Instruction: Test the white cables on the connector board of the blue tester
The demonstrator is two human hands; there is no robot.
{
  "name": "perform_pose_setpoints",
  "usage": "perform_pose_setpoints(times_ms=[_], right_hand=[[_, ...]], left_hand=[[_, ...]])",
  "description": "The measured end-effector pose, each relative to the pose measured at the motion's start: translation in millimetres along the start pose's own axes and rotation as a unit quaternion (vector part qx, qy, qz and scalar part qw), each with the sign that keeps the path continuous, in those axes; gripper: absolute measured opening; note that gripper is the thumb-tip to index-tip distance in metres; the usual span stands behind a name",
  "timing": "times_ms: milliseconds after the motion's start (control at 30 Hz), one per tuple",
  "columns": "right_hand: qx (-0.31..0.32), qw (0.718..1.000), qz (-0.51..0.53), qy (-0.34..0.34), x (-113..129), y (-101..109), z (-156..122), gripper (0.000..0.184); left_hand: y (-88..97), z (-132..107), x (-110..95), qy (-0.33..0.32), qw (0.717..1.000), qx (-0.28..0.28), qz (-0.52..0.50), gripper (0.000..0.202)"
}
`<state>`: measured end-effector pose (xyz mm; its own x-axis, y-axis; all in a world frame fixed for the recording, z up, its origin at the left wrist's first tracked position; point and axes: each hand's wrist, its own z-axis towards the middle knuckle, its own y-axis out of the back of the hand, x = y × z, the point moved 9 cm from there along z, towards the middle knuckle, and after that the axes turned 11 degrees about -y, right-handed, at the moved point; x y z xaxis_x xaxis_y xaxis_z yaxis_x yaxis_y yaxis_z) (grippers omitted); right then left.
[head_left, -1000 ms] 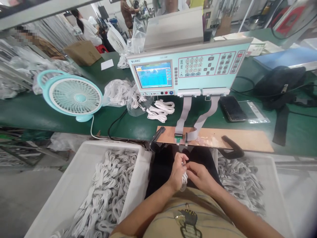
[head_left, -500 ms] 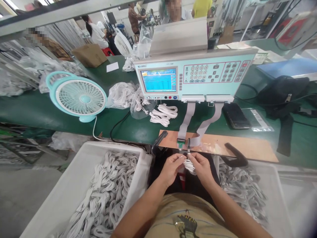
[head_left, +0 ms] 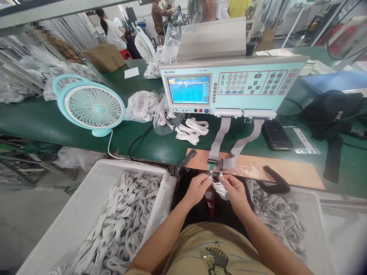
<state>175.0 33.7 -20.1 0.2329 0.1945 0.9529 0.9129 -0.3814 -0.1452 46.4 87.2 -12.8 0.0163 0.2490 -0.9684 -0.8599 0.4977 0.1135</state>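
Note:
Both my hands hold one coiled white cable (head_left: 220,189) just below the bench edge. My left hand (head_left: 196,188) pinches one plug end and my right hand (head_left: 234,190) pinches the other. The two plug ends sit right at the connectors (head_left: 215,165) on the brown board (head_left: 275,172), at the ends of two grey ribbon cables (head_left: 221,134). The ribbons run up to a pale blue tester (head_left: 229,86) with a lit screen and keypad.
A white bin (head_left: 94,214) of coiled cables stands at my left, another bin (head_left: 286,217) at my right. On the green bench: a turquoise fan (head_left: 91,105), bagged and loose cables (head_left: 192,130), a black phone (head_left: 275,134), a black bag (head_left: 329,110). Other people work behind.
My hands rose from my lap to the board's edge with the cable. They spread apart, each now holding a plug end at the connectors.

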Motion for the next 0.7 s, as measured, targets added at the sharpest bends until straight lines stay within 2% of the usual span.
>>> perform_pose_setpoints(times_ms=[167, 400, 467, 633, 700], right_hand=[[0.012, 0.987, 0.132, -0.085, -16.7, -4.4, 6.2, 0.026], [0.009, 0.985, 0.148, -0.088, -20.0, -2.8, 9.6, 0.024], [0.012, 0.986, 0.144, -0.084, -21.0, -1.9, 9.9, 0.023], [0.019, 0.989, 0.127, -0.078, -22.4, -1.9, 9.4, 0.023], [0.019, 0.99, 0.119, -0.07, -20.6, -2.4, 9.2, 0.023]], left_hand=[[1.8, 8.9, -1.7, 0.0, 1.0, 0.003, -0.024, 0.028], [2.9, 11.7, 5.5, -0.004, 1.0, -0.027, 0.005, 0.03], [1.7, 9.9, 6.6, 0.0, 0.999, -0.048, -0.011, 0.029], [-0.3, -0.3, 10.3, 0.02, 0.985, -0.148, -0.084, 0.028], [-4.4, -2.2, 11.3, 0.016, 0.982, -0.163, -0.095, 0.028]])
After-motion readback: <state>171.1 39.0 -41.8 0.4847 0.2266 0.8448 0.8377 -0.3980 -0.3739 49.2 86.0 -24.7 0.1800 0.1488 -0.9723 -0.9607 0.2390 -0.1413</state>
